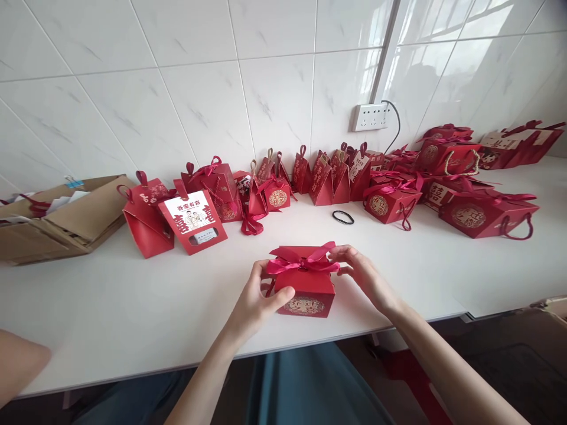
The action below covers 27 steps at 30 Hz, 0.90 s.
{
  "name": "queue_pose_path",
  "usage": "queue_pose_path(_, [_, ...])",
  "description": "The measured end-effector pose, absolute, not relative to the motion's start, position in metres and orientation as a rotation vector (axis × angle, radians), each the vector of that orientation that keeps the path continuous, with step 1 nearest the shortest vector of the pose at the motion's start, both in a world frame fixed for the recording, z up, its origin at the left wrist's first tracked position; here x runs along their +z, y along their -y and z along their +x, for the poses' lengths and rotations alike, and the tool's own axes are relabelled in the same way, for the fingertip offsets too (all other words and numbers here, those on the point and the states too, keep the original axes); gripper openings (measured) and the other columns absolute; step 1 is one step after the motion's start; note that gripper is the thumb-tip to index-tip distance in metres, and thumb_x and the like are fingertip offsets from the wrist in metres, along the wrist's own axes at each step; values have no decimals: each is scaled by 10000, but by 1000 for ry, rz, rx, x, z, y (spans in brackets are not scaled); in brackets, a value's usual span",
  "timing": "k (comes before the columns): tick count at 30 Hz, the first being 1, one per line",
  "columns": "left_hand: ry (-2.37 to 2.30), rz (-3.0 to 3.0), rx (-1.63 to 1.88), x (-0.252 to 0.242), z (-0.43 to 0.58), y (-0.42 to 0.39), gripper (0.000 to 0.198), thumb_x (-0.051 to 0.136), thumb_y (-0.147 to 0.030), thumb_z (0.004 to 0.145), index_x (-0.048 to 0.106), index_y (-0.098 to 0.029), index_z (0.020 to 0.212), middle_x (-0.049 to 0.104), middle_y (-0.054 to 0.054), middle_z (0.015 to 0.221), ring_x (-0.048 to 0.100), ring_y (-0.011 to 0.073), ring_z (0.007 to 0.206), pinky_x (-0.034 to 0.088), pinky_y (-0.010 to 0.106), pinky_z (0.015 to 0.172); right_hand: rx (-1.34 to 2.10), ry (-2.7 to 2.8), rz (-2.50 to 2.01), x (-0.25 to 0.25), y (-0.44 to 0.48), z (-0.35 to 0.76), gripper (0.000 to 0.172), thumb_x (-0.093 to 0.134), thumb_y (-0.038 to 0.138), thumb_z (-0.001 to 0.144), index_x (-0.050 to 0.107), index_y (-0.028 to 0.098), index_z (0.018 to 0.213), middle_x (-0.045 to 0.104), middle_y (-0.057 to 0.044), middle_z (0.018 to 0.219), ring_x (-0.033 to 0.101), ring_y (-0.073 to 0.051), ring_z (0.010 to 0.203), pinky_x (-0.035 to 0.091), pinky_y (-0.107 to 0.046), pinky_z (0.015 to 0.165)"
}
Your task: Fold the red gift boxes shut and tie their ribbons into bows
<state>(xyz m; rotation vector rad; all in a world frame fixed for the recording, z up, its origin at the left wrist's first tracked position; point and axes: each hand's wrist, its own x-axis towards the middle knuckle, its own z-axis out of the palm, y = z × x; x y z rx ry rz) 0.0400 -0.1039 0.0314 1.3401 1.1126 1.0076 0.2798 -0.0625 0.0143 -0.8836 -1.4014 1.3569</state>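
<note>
A small red gift box (305, 289) with a gold emblem on its front stands near the front edge of the white table (133, 307). A pink-red ribbon bow (302, 261) is tied across its top. My left hand (257, 298) grips the box's left side, thumb pressed on the front face. My right hand (361, 274) is at the box's right top corner, fingers pinched on the end of the ribbon.
Many red gift boxes and bags (283, 186) line the tiled wall, more piled at the right (482, 215). A black hair tie (342, 217) lies behind the box. Brown cardboard (66, 215) sits far left. A wall socket (370, 117) is above. Another person's arm (20, 360) shows at lower left.
</note>
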Motion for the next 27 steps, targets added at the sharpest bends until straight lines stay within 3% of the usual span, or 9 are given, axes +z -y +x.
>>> queue_pose_path(2, [-1147,1357,1015,34,36,94,572,691,-520,764,437,-227,1184,573,107,1214,566,254,1111,477,379,918,1333,1515,-878,18,67,280,472,399,632,948,610,221,1047,602,-73,1127,532,-221,1060,422,-341,901])
queue_pose_path(3, [-1227,1368,1070,35,34,88,562,681,-509,764,444,-218,1182,553,120,1248,543,269,1163,456,407,963,1317,1561,-899,21,70,281,490,380,634,953,614,210,1024,634,-81,1089,556,-228,1034,420,-359,918])
queue_pose_path(5, [-1479,1386,1259,38,27,77,523,660,-470,760,465,-204,1165,506,139,1312,483,288,1250,397,451,1039,1256,1598,-989,26,75,284,574,341,675,939,626,182,865,684,-72,797,607,-220,803,437,-370,857])
queue_pose_path(7, [-1664,1377,1461,43,20,70,458,615,-437,778,478,-205,1149,479,139,1352,440,284,1301,350,467,1083,1172,1570,-1085,31,77,288,655,297,722,914,597,180,703,586,-38,497,546,-194,559,441,-362,740])
queue_pose_path(9, [-1672,1377,1577,51,15,69,406,563,-444,805,492,-216,1134,484,123,1367,424,269,1327,335,459,1101,1054,1529,-1174,36,74,293,664,303,734,895,573,184,640,514,-25,405,487,-179,484,421,-343,646])
queue_pose_path(13, [-1590,1422,1423,63,15,77,434,529,-542,799,541,-223,1094,539,104,1325,424,283,1333,355,457,1091,785,1650,-1243,48,56,291,517,458,664,864,575,180,723,631,-61,655,552,-189,619,445,-324,617])
queue_pose_path(18, [-1445,1533,975,64,28,65,516,570,-524,814,473,-236,1230,571,88,1264,589,270,1129,481,412,945,710,1985,-1023,60,21,270,431,615,537,809,562,193,1062,612,-115,1127,611,-255,987,532,-413,813])
queue_pose_path(21, [-1375,1576,837,63,34,41,498,546,-492,849,441,-232,1260,601,84,1201,641,240,980,521,378,839,856,2173,-1014,67,-3,259,383,623,484,815,581,186,1053,630,-108,1115,621,-251,988,526,-430,856])
queue_pose_path(27, [-1296,1749,982,57,31,3,408,613,-409,790,527,-208,1134,560,88,1281,519,282,1212,419,442,1040,945,2054,-985,53,-30,253,441,542,535,869,534,170,1116,626,-121,1092,611,-249,994,521,-429,853])
